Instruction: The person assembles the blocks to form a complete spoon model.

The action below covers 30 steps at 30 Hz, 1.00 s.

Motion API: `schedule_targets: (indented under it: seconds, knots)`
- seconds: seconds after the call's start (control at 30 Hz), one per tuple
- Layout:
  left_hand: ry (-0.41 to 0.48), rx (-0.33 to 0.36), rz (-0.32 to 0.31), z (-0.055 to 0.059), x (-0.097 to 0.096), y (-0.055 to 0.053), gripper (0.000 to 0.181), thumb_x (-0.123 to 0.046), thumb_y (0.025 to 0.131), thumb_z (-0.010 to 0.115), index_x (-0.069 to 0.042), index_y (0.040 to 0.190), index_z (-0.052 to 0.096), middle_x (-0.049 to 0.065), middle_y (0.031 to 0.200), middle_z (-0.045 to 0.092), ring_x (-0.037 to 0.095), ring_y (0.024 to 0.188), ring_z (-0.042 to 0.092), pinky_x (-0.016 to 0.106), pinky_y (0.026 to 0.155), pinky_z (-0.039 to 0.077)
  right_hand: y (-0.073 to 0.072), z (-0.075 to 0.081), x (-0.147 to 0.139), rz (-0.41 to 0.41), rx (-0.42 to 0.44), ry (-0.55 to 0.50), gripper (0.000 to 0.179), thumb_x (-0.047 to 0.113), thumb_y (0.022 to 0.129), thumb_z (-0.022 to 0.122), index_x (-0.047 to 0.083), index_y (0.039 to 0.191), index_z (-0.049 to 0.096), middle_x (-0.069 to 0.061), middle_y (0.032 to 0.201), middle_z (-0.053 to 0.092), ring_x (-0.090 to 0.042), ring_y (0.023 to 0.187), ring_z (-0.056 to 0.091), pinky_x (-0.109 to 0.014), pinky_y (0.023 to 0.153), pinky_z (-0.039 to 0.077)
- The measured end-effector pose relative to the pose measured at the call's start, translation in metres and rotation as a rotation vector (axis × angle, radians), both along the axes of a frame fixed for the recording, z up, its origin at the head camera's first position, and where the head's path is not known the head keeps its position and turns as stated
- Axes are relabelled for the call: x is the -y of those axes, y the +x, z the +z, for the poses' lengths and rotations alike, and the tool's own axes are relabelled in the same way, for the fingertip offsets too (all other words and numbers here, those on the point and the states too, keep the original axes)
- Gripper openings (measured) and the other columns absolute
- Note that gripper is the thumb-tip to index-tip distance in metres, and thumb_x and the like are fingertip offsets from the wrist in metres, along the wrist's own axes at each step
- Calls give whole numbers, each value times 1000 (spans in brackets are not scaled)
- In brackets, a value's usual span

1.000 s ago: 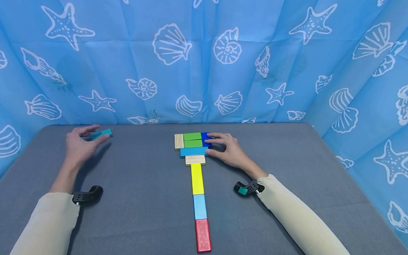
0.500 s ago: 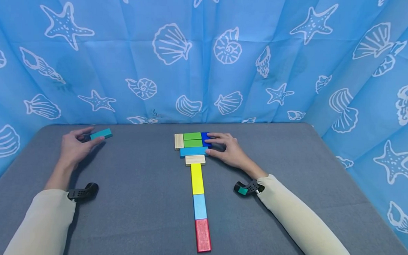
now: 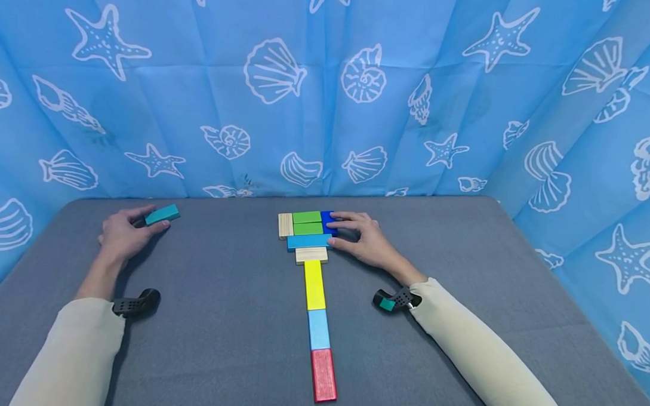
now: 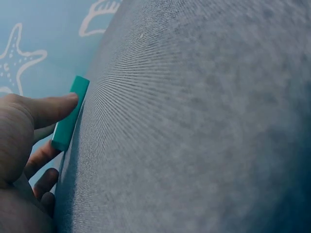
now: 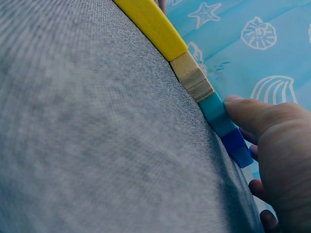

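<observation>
At the back left of the table, my left hand (image 3: 123, 235) pinches a teal wooden block (image 3: 162, 214) between thumb and fingers. The left wrist view shows the thumb across this teal block (image 4: 71, 114), low by the cloth; whether it touches the cloth I cannot tell. My right hand (image 3: 365, 240) rests at the right end of a flat block arrangement. Its fingertips touch a dark blue block (image 3: 328, 222), and its thumb meets the end of a blue block (image 3: 308, 242). Left of the dark blue block lie two green blocks (image 3: 306, 223) and an upright-lying plain wood block (image 3: 285, 226).
Below the blue block, a plain wood block (image 3: 311, 255), a yellow block (image 3: 315, 285), a light blue block (image 3: 318, 329) and a red block (image 3: 324, 375) run toward the front. A grey cloth covers the table (image 3: 227, 326). Behind hangs a blue shell-patterned curtain (image 3: 203, 94).
My left hand has shifted slightly and turned, leaving more of the teal block showing between its fingers. My right hand and the arranged blocks have stayed in place.
</observation>
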<state>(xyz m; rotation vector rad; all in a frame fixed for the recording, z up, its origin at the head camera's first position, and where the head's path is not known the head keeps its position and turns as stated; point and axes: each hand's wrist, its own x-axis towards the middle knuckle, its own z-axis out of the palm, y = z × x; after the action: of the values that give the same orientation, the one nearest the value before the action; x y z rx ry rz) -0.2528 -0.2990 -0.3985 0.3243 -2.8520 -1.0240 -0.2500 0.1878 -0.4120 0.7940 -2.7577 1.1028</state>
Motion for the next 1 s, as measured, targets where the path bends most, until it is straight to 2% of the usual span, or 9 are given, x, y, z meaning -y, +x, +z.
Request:
schedule_targets:
  seconds: [0.2, 0.43, 0.67, 1.0]
  knots:
    - [2, -6, 10, 1, -2, -2, 57, -34, 101, 63, -1, 146, 51, 36, 151, 32, 59, 140, 17, 73, 104, 12, 0, 0, 0, -2, -4, -4, 42, 28, 93, 76, 13, 131, 69, -7, 150, 52, -34, 137, 39, -61, 109, 22]
    - [5, -16, 15, 3, -5, -2, 52, -30, 101, 64, 0, 143, 54, 35, 150, 34, 58, 139, 21, 74, 103, 13, 0, 0, 0, -4, -7, -7, 41, 28, 93, 76, 14, 131, 70, -7, 150, 52, -34, 137, 40, -61, 108, 22]
    - [20, -92, -57, 10, -20, -1, 49, -27, 99, 67, 1, 138, 58, 36, 146, 40, 56, 138, 29, 81, 103, 5, 0, 0, 0, 1, -6, -13, 41, 27, 93, 76, 14, 131, 70, -7, 150, 52, -34, 137, 40, -62, 109, 22]
    - [106, -140, -170, 29, -67, -8, 46, -22, 97, 71, -2, 137, 62, 31, 146, 44, 53, 135, 37, 81, 105, -2, 0, 0, 1, 1, -6, -12, 42, 28, 93, 76, 14, 131, 70, -7, 150, 52, -34, 137, 40, -61, 108, 22]
